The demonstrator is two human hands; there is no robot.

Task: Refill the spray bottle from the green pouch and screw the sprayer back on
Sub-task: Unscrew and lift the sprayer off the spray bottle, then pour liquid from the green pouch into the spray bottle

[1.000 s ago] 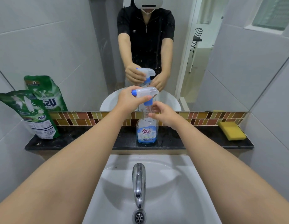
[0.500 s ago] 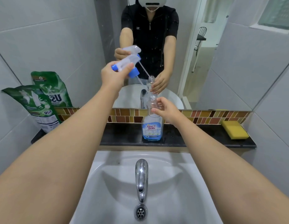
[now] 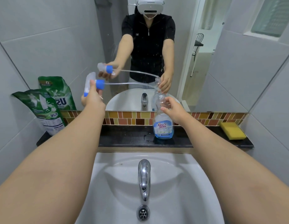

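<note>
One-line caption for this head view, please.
Left hand draws the sprayer and its tube clear of the bottle, steadied on the ledge by the right hand.

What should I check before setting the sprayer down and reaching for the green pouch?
1. Sprayer unscrewed, in left hand: ok.
2. Dip tube clear of the bottle neck: cannot tell; its tip is right at the mouth.
3. Spray bottle upright on the ledge, steadied by right hand: ok.
4. Green pouch standing against the wall: ok.
5. Pouch already opened: cannot tell.
</note>
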